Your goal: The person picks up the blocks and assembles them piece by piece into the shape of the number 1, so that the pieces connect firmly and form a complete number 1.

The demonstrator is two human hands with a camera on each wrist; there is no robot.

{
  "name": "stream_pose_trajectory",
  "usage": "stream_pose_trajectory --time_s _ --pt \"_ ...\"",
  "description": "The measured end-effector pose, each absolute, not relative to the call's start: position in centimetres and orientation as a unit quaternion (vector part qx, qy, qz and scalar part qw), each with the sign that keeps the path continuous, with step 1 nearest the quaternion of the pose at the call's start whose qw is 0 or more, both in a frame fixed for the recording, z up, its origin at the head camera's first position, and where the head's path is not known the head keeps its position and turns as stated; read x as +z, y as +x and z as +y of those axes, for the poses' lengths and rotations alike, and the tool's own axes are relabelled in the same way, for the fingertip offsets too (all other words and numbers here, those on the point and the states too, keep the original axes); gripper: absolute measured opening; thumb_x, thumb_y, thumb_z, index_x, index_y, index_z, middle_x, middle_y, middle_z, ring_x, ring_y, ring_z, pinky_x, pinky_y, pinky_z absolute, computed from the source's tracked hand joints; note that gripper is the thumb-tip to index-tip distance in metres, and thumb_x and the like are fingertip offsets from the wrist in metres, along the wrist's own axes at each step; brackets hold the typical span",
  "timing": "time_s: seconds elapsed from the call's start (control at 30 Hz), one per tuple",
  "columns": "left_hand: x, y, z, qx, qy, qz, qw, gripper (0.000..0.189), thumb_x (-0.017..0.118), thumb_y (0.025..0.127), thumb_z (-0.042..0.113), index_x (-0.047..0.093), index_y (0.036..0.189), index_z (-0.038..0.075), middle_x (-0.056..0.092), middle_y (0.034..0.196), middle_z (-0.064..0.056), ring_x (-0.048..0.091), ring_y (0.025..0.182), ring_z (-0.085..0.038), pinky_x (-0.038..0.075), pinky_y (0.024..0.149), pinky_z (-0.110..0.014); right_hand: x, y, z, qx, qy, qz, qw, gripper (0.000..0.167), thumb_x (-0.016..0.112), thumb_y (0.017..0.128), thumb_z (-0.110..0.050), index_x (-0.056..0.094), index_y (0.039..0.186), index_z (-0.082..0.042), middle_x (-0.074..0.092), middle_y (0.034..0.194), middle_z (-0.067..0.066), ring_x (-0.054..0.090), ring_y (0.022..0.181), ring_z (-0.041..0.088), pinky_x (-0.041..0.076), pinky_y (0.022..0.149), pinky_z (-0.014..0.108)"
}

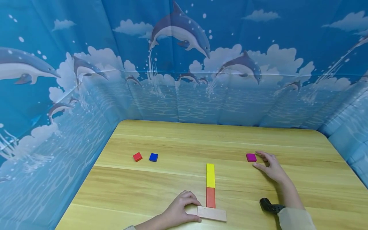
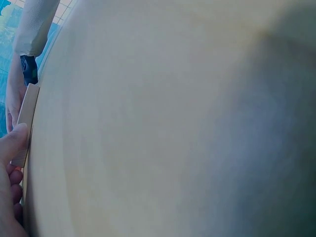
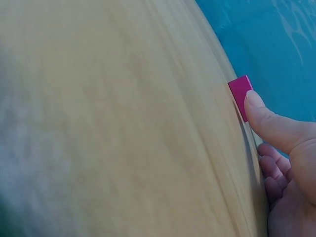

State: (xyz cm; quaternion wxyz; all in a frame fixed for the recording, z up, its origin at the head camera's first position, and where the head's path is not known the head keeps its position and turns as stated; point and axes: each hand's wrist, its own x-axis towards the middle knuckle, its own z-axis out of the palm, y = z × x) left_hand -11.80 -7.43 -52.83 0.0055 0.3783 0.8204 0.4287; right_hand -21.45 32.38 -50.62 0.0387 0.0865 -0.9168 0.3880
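My left hand pinches the left end of a pale wooden block between thumb and fingers; in the left wrist view the thumb lies against this block. Above its middle, an orange-red block and a yellow block stand end to end in a line, making an upside-down T. Farther right, my right hand has its thumb and fingers spread at the right side of a small magenta block. In the right wrist view the thumb overlaps the magenta block.
A small red block and a blue block lie apart at the left of the wooden table. A black device is strapped at the right wrist. Blue dolphin-print curtains stand behind and beside the table.
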Motion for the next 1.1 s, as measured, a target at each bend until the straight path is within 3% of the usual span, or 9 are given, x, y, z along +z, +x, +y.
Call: stream_pose_trajectory --time_s 0.33,0.57,0.77,1.1 --pt "-52.88 -11.78 -7.4 0.429 0.383 0.818 -0.004 0.031 0.077 0.07 0.035 0.068 0.093 0.016 0.056 0.093 0.012 0.047 0.09 -0.001 0.041 0.08 -0.016 -50.78 -21.46 32.07 0.374 0.092 -0.921 0.062 0.043 0.062 0.088 -0.016 0.049 0.124 0.004 0.045 0.114 0.027 0.036 0.103 0.038 0.034 0.079 0.052" --pt "-52.77 -11.71 -7.39 0.429 0.386 0.817 -0.01 0.031 0.078 0.07 0.034 0.068 0.093 0.016 0.056 0.092 0.012 0.047 0.09 -0.001 0.041 0.08 -0.016 -50.75 -21.43 31.87 0.378 0.075 -0.922 0.05 0.042 0.061 0.089 -0.02 0.05 0.122 0.003 0.043 0.114 0.026 0.037 0.104 0.037 0.035 0.081 0.051" --pt "-52.8 -11.66 -7.35 0.426 0.394 0.814 -0.027 0.032 0.079 0.069 0.033 0.068 0.092 0.015 0.056 0.091 0.011 0.046 0.089 -0.001 0.04 0.079 -0.014 -50.96 -21.42 31.66 0.363 0.074 -0.926 0.077 0.037 0.062 0.087 -0.018 0.054 0.116 0.004 0.048 0.109 0.024 0.039 0.098 0.032 0.035 0.077 0.043" --pt "-52.93 -11.56 -7.44 0.421 0.401 0.813 -0.035 0.031 0.078 0.069 0.033 0.067 0.093 0.016 0.057 0.092 0.011 0.046 0.088 -0.001 0.04 0.078 -0.014 -51.29 -21.11 31.44 0.366 0.06 -0.924 0.087 0.037 0.062 0.088 -0.019 0.054 0.115 0.005 0.047 0.111 0.025 0.041 0.098 0.034 0.034 0.077 0.042"
